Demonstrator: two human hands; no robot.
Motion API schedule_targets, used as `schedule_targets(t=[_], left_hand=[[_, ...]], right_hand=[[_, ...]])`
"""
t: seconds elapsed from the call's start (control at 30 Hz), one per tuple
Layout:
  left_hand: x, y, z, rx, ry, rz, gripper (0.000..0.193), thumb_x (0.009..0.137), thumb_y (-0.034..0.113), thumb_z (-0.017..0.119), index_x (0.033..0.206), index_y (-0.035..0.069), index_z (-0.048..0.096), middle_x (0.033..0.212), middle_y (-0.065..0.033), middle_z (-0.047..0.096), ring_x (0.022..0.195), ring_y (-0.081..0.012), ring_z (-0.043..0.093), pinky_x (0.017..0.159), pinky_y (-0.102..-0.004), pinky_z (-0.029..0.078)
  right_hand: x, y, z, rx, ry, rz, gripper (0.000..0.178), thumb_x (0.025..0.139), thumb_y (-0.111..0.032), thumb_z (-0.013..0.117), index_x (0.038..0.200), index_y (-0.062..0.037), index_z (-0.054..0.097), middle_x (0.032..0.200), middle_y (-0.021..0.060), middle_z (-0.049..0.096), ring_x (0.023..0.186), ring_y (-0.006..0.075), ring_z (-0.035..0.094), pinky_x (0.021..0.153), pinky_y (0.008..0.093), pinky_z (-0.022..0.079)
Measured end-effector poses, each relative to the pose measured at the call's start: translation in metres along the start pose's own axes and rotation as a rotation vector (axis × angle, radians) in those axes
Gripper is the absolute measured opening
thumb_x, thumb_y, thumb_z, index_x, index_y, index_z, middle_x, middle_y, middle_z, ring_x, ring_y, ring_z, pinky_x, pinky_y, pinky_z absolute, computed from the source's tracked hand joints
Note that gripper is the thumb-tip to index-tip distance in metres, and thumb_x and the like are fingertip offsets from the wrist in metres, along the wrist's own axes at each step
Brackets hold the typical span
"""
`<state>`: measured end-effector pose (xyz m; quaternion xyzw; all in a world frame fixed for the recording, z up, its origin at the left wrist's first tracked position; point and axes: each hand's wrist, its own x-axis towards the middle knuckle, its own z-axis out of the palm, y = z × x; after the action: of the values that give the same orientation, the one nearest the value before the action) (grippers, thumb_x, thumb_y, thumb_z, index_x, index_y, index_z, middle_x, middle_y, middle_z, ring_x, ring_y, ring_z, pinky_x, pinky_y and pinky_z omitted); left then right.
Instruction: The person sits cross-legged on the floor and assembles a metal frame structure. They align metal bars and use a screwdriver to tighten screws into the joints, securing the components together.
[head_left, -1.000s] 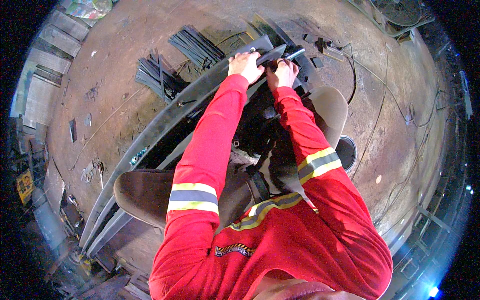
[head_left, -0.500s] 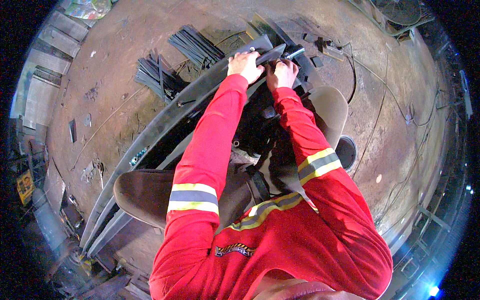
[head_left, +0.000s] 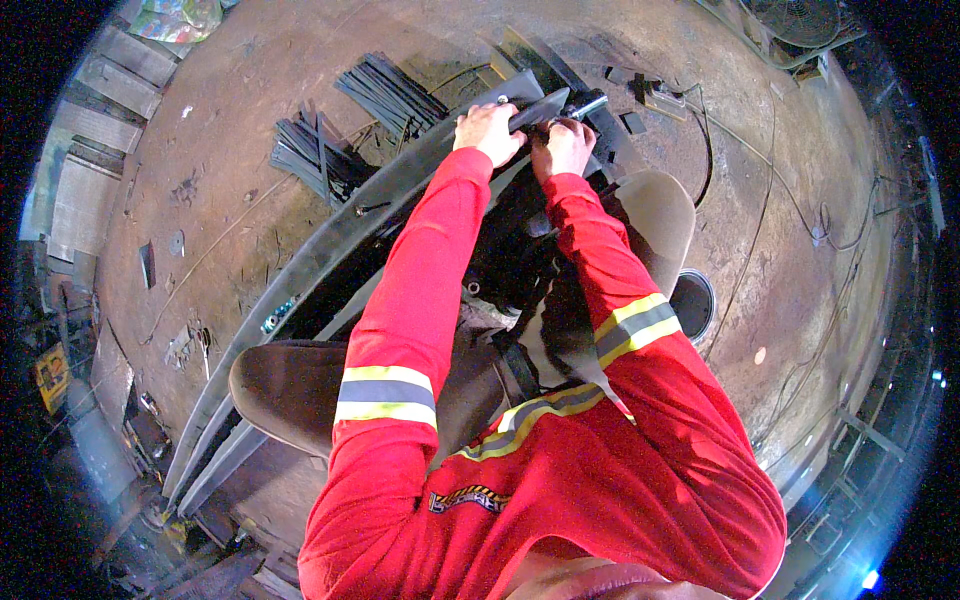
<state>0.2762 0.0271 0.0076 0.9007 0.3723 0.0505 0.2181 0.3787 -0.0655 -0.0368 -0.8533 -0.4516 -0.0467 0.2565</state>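
Observation:
Both my hands work close together at the far end of a long grey metal beam (head_left: 330,225) that runs up from the lower left. My left hand (head_left: 488,132) is closed over this end, its fingers round a dark, pointed metal piece (head_left: 540,108) lying along the beam. Just to its right, my right hand (head_left: 563,150) has its fingers curled inward and closed; what they grip is hidden. Beyond those fingers a dark short cylinder (head_left: 588,104) sticks out, touching or nearly touching them. On the beam, nearer to me, lies a small group of bluish fasteners (head_left: 278,315).
Two bundles of dark metal strips, one bundle (head_left: 390,92) farther and one bundle (head_left: 315,152) nearer, lie left of the beam. A round container (head_left: 692,305) stands right of my knee. Cables (head_left: 770,165) cross the floor at right. A fan (head_left: 800,22) stands far right.
Both hands stay almost in place at the beam's end. The view has shifted very slightly.

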Motion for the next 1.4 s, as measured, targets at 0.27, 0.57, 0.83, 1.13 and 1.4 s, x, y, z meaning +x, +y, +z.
schedule_targets(t=[0.27, 0.57, 0.83, 1.13, 1.4], left_hand=[[-0.002, 0.005, -0.002, 0.022, -0.02, -0.022, 0.047, 0.073, 0.033, 0.066, 0.114, 0.012, 0.057, 0.111, -0.0125, 0.058, 0.108, -0.031, 0.051, 0.092, -0.0461, 0.039], [-0.001, 0.002, 0.0, 0.023, -0.016, -0.015, 0.047, 0.074, 0.034, 0.065, 0.115, 0.013, 0.057, 0.112, -0.0118, 0.058, 0.109, -0.0303, 0.051, 0.092, -0.046, 0.039], [-0.002, 0.004, -0.004, 0.028, -0.034, -0.019, 0.047, 0.073, 0.034, 0.066, 0.114, 0.013, 0.057, 0.109, -0.0131, 0.059, 0.106, -0.0307, 0.053, 0.091, -0.0458, 0.04], [-0.002, 0.003, -0.002, 0.03, -0.017, -0.011, 0.046, 0.072, 0.033, 0.066, 0.112, 0.012, 0.057, 0.108, -0.0134, 0.06, 0.105, -0.0312, 0.054, 0.089, -0.0453, 0.041], [-0.002, 0.003, -0.002, 0.023, -0.017, -0.007, 0.047, 0.072, 0.034, 0.066, 0.113, 0.012, 0.057, 0.109, -0.0129, 0.059, 0.105, -0.031, 0.054, 0.09, -0.0452, 0.041]], right_hand=[[-0.002, -0.007, -0.008, -0.112, 0.013, -0.05, 0.021, 0.074, -0.028, 0.062, 0.082, -0.0086, 0.068, 0.089, 0.0097, 0.066, 0.101, 0.0255, 0.053, 0.096, 0.0437, 0.03], [-0.001, -0.004, -0.001, -0.093, -0.076, -0.036, 0.023, 0.07, -0.024, 0.058, 0.082, -0.0073, 0.067, 0.096, 0.0091, 0.065, 0.11, 0.026, 0.049, 0.101, 0.0483, 0.023], [0.001, -0.002, 0.0, -0.075, -0.077, 0.005, 0.022, 0.074, -0.025, 0.056, 0.079, -0.0068, 0.067, 0.091, 0.0108, 0.066, 0.106, 0.0271, 0.052, 0.101, 0.0475, 0.025], [0.003, -0.001, -0.001, -0.11, -0.096, -0.017, 0.022, 0.072, -0.027, 0.057, 0.075, -0.0065, 0.066, 0.088, 0.0128, 0.065, 0.103, 0.0277, 0.053, 0.099, 0.0462, 0.027], [0.002, 0.0, 0.0, -0.115, -0.112, -0.01, 0.021, 0.071, -0.023, 0.055, 0.078, -0.0064, 0.067, 0.089, 0.0131, 0.066, 0.105, 0.0276, 0.052, 0.099, 0.0457, 0.024]])
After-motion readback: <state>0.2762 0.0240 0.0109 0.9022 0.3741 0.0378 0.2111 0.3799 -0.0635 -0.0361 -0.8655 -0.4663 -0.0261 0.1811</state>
